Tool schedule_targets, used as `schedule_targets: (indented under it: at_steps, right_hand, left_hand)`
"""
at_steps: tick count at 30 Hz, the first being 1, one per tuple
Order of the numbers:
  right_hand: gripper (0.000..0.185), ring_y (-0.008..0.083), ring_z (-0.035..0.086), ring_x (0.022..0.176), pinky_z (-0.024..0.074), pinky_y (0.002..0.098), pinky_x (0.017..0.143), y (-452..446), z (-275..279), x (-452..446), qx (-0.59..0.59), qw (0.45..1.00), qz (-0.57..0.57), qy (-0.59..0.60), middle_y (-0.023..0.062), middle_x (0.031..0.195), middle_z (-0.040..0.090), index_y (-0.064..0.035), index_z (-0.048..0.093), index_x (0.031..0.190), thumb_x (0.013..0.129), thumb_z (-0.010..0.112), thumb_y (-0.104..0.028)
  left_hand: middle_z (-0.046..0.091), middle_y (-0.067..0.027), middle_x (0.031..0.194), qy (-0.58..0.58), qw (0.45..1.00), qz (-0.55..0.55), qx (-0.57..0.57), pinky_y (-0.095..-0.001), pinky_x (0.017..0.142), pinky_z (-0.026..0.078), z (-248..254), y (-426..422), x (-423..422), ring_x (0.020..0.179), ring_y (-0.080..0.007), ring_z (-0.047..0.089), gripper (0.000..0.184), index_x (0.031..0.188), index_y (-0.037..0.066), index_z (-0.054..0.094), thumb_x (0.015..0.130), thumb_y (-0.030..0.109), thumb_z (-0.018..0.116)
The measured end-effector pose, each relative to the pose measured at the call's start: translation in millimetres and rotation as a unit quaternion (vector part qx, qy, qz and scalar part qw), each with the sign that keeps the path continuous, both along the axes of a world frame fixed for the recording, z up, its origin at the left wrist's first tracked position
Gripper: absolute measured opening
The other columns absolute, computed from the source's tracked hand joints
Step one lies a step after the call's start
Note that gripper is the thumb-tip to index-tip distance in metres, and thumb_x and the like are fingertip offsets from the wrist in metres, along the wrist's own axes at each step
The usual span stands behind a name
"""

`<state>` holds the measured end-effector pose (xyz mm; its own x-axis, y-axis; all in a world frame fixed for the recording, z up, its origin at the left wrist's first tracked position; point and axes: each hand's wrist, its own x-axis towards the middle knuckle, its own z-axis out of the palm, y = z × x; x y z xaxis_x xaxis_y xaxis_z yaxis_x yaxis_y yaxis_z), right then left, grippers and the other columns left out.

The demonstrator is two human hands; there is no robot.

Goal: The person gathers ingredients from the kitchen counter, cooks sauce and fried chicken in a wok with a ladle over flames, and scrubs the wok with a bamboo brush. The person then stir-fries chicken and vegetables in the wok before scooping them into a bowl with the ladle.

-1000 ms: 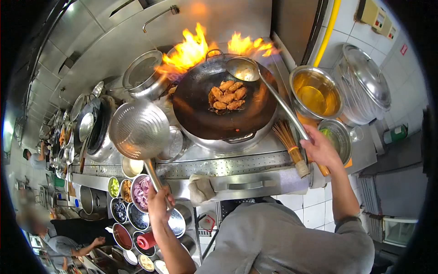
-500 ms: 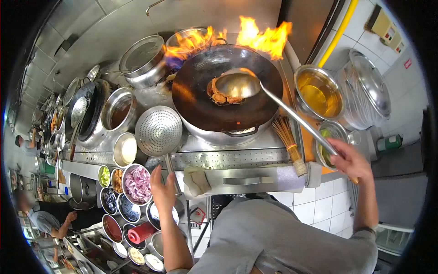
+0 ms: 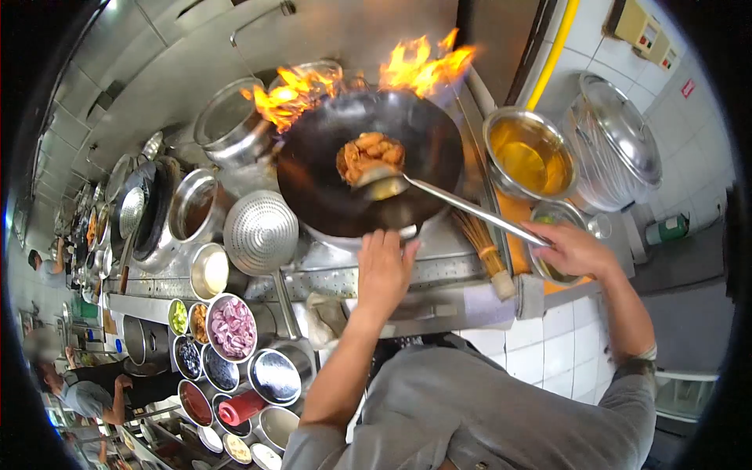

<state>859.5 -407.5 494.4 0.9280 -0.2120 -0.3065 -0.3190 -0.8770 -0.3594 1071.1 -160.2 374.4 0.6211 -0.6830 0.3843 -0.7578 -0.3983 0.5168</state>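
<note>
A dark wok sits over the burner, with a clump of browned, fried-looking pieces in it. My right hand is closed around the long handle of a metal ladle. The ladle's bowl rests against the near side of the browned pieces. At the wok's near edge, beside its loop handle, my left hand grips with fingers together and thumb to the right; the exact hold is partly hidden.
Flames rise behind the wok. A perforated strainer lies to its left, above a bowl of chopped onion. Right of it stand a pot of yellow oil and a bamboo brush. Other people work at far left.
My left hand has moved up and right from beside the onion bowl to the wok's near edge. The ladle has dropped toward me, uncovering more of the browned pieces.
</note>
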Motion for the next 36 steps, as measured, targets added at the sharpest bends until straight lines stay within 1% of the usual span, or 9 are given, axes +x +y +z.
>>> schedule_targets:
  at_steps: [4, 5, 11, 15, 18, 22, 26, 31, 36]
  right_hand:
    - [0.054, 0.0334, 0.063, 0.1, 0.0498, 0.0419, 0.084, -55, 0, -2, 0.016, 0.984, 0.147, -0.099, 0.0206, 0.113, 0.064, -0.0059, 0.047, 0.138, 0.087, 0.062, -0.016]
    - [0.054, 0.0376, 0.062, 0.101, 0.0501, 0.0413, 0.086, -46, 18, 13, 0.102, 0.995, 0.012, 0.013, 0.0219, 0.115, 0.062, -0.0079, 0.048, 0.138, 0.086, 0.063, -0.015]
    - [0.053, 0.0341, 0.064, 0.092, 0.0513, 0.0394, 0.08, -26, -30, 47, -0.2, 0.977, -0.022, -0.076, 0.019, 0.107, 0.065, -0.0122, 0.052, 0.136, 0.084, 0.064, -0.008]
    - [0.051, 0.0337, 0.063, 0.097, 0.0512, 0.0367, 0.085, -52, -23, 17, -0.047, 0.984, 0.047, -0.164, 0.0186, 0.111, 0.064, -0.0116, 0.056, 0.133, 0.083, 0.062, -0.003]
    - [0.051, 0.0338, 0.064, 0.099, 0.0506, 0.0373, 0.088, -51, 4, 21, 0.095, 0.991, -0.008, -0.097, 0.0182, 0.109, 0.065, -0.0103, 0.056, 0.132, 0.082, 0.063, -0.002]
    - [0.05, 0.0365, 0.063, 0.1, 0.0506, 0.0403, 0.087, -45, -5, 56, -0.086, 0.992, 0.053, -0.078, 0.0204, 0.113, 0.064, -0.0099, 0.057, 0.13, 0.081, 0.064, -0.009]
    - [0.047, 0.0402, 0.062, 0.094, 0.0507, 0.0447, 0.082, -16, -10, 49, -0.208, 0.974, -0.027, -0.091, 0.02, 0.109, 0.064, -0.0104, 0.059, 0.128, 0.08, 0.063, -0.009]
    - [0.05, 0.028, 0.066, 0.103, 0.0502, 0.0356, 0.089, -54, 16, 20, 0.099, 0.992, -0.031, -0.066, 0.0159, 0.12, 0.065, -0.0087, 0.058, 0.13, 0.081, 0.068, -0.006]
    - [0.048, 0.0298, 0.065, 0.104, 0.0497, 0.0389, 0.092, -37, 2, 61, -0.086, 0.993, 0.03, -0.08, 0.0147, 0.119, 0.065, -0.0121, 0.059, 0.13, 0.082, 0.064, -0.01]
  left_hand:
    - [0.052, -0.0164, 0.084, 0.035, 0.997, -0.012, -0.067, -0.0433, 0.071, 0.04, 37, 25, -25, 0.081, -0.035, 0.049, 0.019, 0.086, 0.001, 0.057, 0.083, 0.014, 0.071]
    - [0.051, -0.0164, 0.083, 0.036, 0.996, -0.004, -0.077, -0.0439, 0.071, 0.04, 34, 22, -24, 0.08, -0.0351, 0.049, 0.018, 0.085, 0.001, 0.057, 0.083, 0.014, 0.071]
    - [0.049, -0.0165, 0.081, -0.015, 0.997, -0.028, -0.072, -0.0459, 0.072, 0.041, -43, 53, -26, 0.079, -0.0361, 0.048, 0.019, 0.08, 0.003, 0.055, 0.082, 0.014, 0.071]
    - [0.048, -0.0151, 0.078, 0.008, 0.992, -0.067, -0.109, -0.0457, 0.074, 0.041, 16, 80, -49, 0.081, -0.035, 0.049, 0.018, 0.08, 0.004, 0.056, 0.082, 0.014, 0.071]
    - [0.05, -0.0152, 0.082, 0.018, 0.991, -0.017, -0.129, -0.0446, 0.076, 0.041, 53, 52, -14, 0.084, -0.0361, 0.049, 0.016, 0.082, 0.002, 0.056, 0.084, 0.013, 0.068]
    - [0.05, -0.0168, 0.083, 0.005, 0.993, -0.01, -0.121, -0.0456, 0.075, 0.041, -15, 23, 16, 0.085, -0.037, 0.049, 0.016, 0.082, 0.001, 0.056, 0.083, 0.012, 0.068]
    - [0.052, -0.0177, 0.086, 0.006, 0.993, -0.039, -0.112, -0.0467, 0.076, 0.042, -48, 60, -20, 0.087, -0.0383, 0.051, 0.017, 0.081, 0.002, 0.058, 0.079, 0.011, 0.072]
    - [0.053, -0.0167, 0.092, 0.015, 0.99, -0.025, -0.139, -0.0465, 0.079, 0.042, 36, 57, -26, 0.09, -0.0377, 0.051, 0.017, 0.088, 0.002, 0.059, 0.08, 0.011, 0.071]
    - [0.052, -0.0173, 0.088, 0.023, 0.994, -0.005, -0.109, -0.0474, 0.078, 0.041, -15, 22, 8, 0.087, -0.0377, 0.05, 0.016, 0.084, 0.002, 0.056, 0.083, 0.012, 0.068]
